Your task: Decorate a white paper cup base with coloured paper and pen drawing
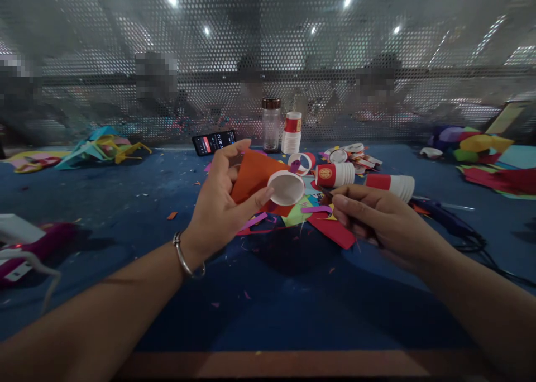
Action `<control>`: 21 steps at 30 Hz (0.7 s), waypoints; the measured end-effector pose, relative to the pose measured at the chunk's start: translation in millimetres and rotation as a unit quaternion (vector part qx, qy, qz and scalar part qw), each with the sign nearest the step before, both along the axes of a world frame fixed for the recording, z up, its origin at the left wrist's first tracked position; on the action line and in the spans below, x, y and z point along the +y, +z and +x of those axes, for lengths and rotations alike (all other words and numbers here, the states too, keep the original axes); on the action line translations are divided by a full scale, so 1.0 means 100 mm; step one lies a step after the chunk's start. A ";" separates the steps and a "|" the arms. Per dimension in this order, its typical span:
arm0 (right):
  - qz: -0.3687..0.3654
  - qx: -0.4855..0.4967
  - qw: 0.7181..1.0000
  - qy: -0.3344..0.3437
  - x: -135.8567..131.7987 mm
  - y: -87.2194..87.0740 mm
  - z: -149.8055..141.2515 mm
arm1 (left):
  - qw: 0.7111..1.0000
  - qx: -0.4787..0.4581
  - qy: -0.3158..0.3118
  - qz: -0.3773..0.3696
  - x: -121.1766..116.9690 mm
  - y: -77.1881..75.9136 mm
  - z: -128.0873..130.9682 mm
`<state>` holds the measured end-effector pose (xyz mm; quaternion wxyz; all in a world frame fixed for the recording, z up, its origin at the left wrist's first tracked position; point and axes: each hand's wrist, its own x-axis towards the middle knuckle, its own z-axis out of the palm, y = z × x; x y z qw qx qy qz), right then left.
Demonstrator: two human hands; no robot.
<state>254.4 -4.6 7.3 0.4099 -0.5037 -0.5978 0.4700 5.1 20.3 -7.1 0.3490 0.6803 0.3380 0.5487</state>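
Note:
My left hand (221,197) is closed on a sheet of orange paper (255,175) and a white round paper cup piece (287,189), with the thumb pressed at the piece's rim. Between the thumb and fingers of my right hand (368,214) is a thin dark pointed thing (325,192), mostly hidden, so its kind does not show. Below and between the hands lie paper scraps, among them a red sheet (333,230) and a purple strip (317,209). Behind the right hand are stacked red and white paper cups (335,175) on their side.
A glass jar (271,128), an upright cup stack (292,133) and a phone (213,142) stand at the back. On the right lie another cup stack (391,186) and a dark corded tool (450,220). A purple device with a cable (39,253) is at left.

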 end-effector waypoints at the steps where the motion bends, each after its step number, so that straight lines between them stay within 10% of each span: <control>1: 0.002 0.012 1.000 -0.004 0.00 0.00 -0.01 | 0.999 0.019 0.013 0.025 -0.01 0.00 -0.01; 10: 0.061 0.046 0.997 0.011 0.00 -0.07 -0.04 | 0.981 0.114 -0.061 0.142 0.00 -0.12 0.07; 21: 0.088 -0.044 0.993 0.059 0.04 -0.13 -0.03 | 0.986 0.120 -0.099 0.060 -0.02 -0.11 0.12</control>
